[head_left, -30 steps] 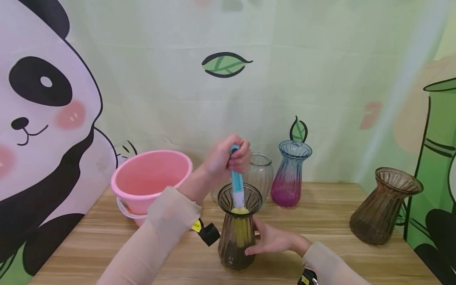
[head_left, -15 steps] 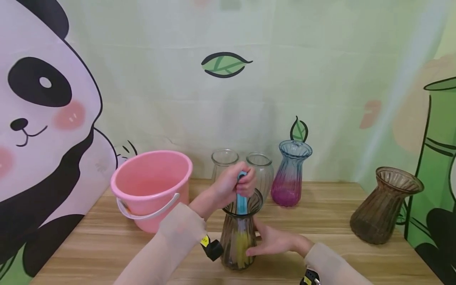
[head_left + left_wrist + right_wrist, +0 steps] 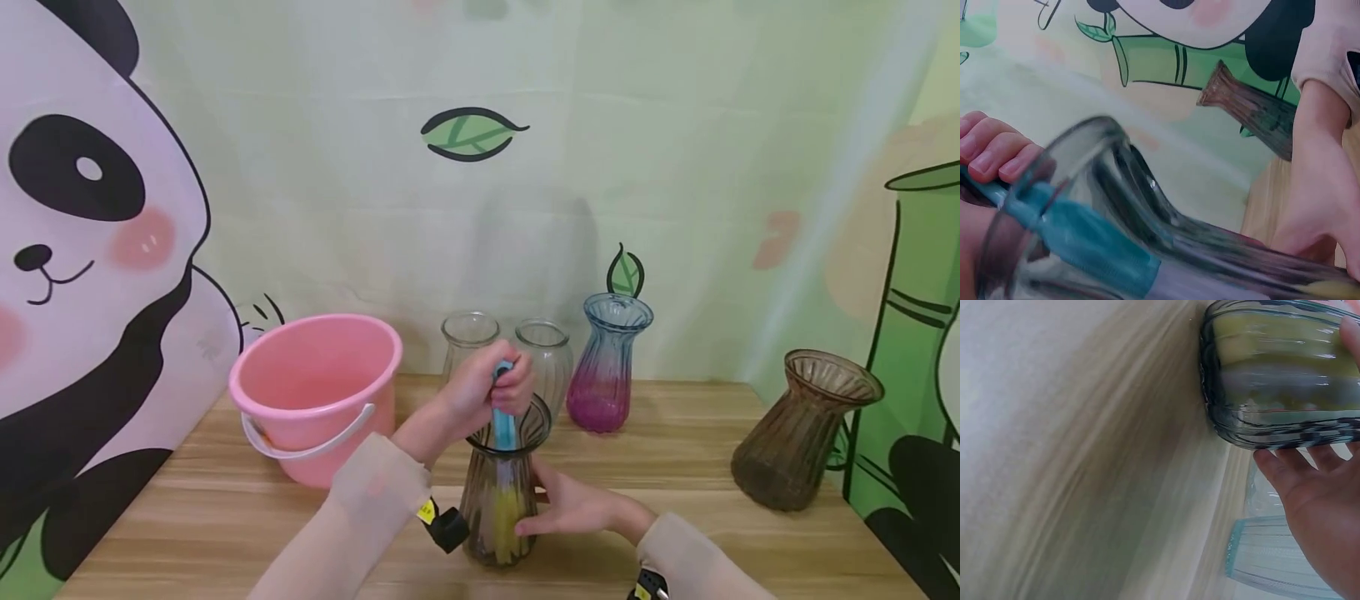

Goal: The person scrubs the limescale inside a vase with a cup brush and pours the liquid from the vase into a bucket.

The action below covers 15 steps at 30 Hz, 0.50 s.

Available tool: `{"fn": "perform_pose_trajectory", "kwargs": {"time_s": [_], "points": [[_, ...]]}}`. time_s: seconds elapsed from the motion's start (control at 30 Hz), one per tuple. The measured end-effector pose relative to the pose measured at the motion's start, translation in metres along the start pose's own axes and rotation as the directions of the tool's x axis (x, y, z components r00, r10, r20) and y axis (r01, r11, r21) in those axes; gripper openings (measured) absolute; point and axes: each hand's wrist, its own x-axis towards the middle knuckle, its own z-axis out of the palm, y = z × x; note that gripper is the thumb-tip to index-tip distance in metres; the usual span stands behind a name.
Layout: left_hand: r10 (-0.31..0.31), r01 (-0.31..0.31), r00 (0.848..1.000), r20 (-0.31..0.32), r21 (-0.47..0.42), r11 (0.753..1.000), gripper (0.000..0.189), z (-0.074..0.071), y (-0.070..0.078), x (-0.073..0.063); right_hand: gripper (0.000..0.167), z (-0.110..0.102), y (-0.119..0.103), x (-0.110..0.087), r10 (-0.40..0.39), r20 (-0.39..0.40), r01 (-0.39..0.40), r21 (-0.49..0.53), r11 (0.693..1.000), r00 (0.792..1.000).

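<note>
My left hand [image 3: 487, 385] grips the blue handle of a sponge bottle brush [image 3: 505, 428], its fist just above the mouth of a ribbed smoky-grey glass vase [image 3: 480, 492]. The brush's yellow sponge head [image 3: 507, 525] shows through the glass, down near the vase's bottom. With thumb and fingers around its lower right side, my right hand [image 3: 573, 502] holds the vase upright on the table. The right wrist view shows the sponge [image 3: 1272, 344] pressed close to the glass wall. Close up in the left wrist view, the blue handle [image 3: 1094, 234] passes through the flared rim.
A pink bucket [image 3: 315, 446] with a white handle stands at left. Behind the hands are two clear glass vases [image 3: 470, 329] [image 3: 551, 358] and a blue-to-purple vase [image 3: 602, 375]. A brown glass vase [image 3: 787, 450] stands at right. A panda-print backdrop [image 3: 337, 167] borders the wooden table [image 3: 660, 467].
My left hand has gone down, sinking the brush deeper until its sponge sits near the vase's bottom. In the last half second it barely moves. My right hand keeps its hold.
</note>
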Motion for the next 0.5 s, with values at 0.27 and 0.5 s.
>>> {"fn": "perform_pose_trajectory", "kwargs": {"time_s": [0.27, 0.5], "points": [[-0.035, 0.036, 0.999, -0.022, 0.042, 0.998, 0.036, 0.012, 0.035, 0.011, 0.079, 0.003, 0.0, 0.0, 0.012, -0.034, -0.013, -0.031, 0.999, 0.999], [0.05, -0.047, 0.998, -0.039, 0.075, 0.996, 0.036, 0.022, 0.081, 0.018, 0.081, 0.004, -0.001, 0.0, 0.011, -0.059, -0.013, -0.04, 0.999, 0.998]]}}
